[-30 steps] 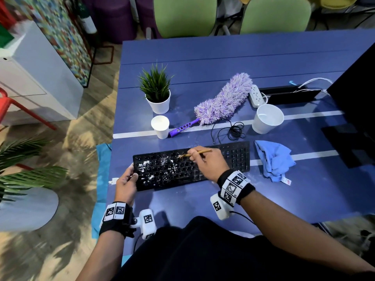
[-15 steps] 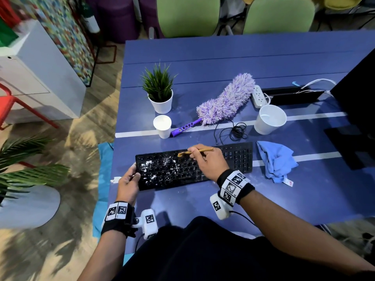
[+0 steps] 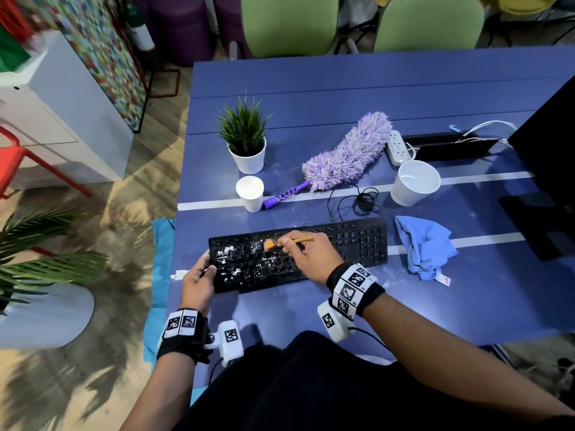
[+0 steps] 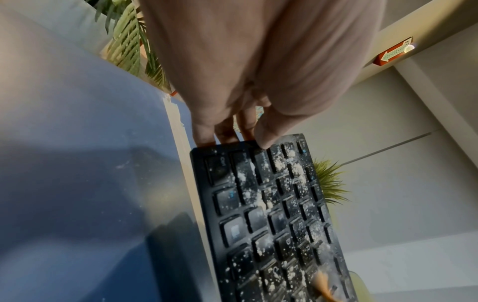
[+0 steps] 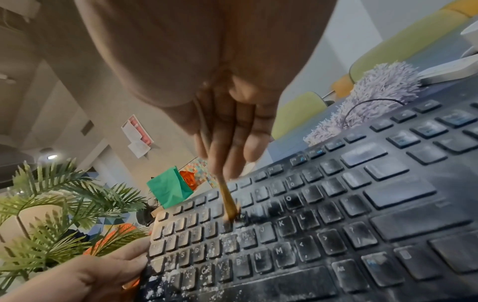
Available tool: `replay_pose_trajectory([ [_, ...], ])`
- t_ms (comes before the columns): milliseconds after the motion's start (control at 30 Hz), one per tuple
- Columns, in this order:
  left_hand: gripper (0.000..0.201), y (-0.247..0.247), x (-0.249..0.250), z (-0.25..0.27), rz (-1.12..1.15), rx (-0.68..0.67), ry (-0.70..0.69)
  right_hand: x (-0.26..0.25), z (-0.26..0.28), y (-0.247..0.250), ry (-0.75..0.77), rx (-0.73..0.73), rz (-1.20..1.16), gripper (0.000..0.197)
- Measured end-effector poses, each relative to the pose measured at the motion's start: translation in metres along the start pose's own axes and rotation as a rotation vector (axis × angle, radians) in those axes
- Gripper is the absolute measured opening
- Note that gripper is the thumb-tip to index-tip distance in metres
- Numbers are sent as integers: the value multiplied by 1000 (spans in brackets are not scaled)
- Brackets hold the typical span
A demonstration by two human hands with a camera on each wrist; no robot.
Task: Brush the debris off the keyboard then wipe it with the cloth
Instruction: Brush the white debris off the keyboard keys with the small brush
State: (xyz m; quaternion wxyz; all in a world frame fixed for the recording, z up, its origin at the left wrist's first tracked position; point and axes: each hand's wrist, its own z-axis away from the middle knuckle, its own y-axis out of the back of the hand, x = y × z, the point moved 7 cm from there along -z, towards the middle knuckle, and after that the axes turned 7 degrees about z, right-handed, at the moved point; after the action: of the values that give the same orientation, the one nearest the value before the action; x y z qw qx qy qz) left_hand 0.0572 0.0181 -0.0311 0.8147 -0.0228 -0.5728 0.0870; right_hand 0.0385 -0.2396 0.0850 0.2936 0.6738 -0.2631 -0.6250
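Note:
A black keyboard (image 3: 357, 244) lies near the front of the blue table (image 3: 311, 94), its left half dusted with white powder (image 3: 227, 253). My right hand (image 3: 308, 253) pinches a thin wooden brush (image 3: 291, 241) whose orange bristles (image 3: 269, 244) touch the upper key rows; the right wrist view shows the brush (image 5: 227, 200) tip down on the keys (image 5: 336, 204). My left hand (image 3: 199, 278) grips the keyboard's left end, thumb on top (image 4: 269, 130), fingers round the edge of the keyboard (image 4: 271, 224). A crumpled blue cloth (image 3: 423, 247) lies just right of the keyboard.
Behind the keyboard stand a small paper cup (image 3: 250, 192), a potted plant (image 3: 245, 141), a purple duster (image 3: 345, 157), a coiled black cable (image 3: 364, 200) and a white mug (image 3: 415, 181). A power strip (image 3: 396, 147) and a dark monitor (image 3: 547, 169) are at right. The table's left edge is close.
The brush tip has swept left along the upper key rows, and the bristles now show as an orange fan. My left hand keeps its grip on the keyboard's end.

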Motion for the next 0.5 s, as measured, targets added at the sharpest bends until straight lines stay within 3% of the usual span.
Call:
replay_pose_trajectory([
  [133,45,-1,1,0,6,3,-7,0,-1,-2,14,13,22,29],
  [233,46,-6,5,3,1,-16,-19,2,0,-12,-6,-97,23,28],
  [500,46,0,-3,-3,3,-3,2,23,7,-4,-99,12,119,35],
])
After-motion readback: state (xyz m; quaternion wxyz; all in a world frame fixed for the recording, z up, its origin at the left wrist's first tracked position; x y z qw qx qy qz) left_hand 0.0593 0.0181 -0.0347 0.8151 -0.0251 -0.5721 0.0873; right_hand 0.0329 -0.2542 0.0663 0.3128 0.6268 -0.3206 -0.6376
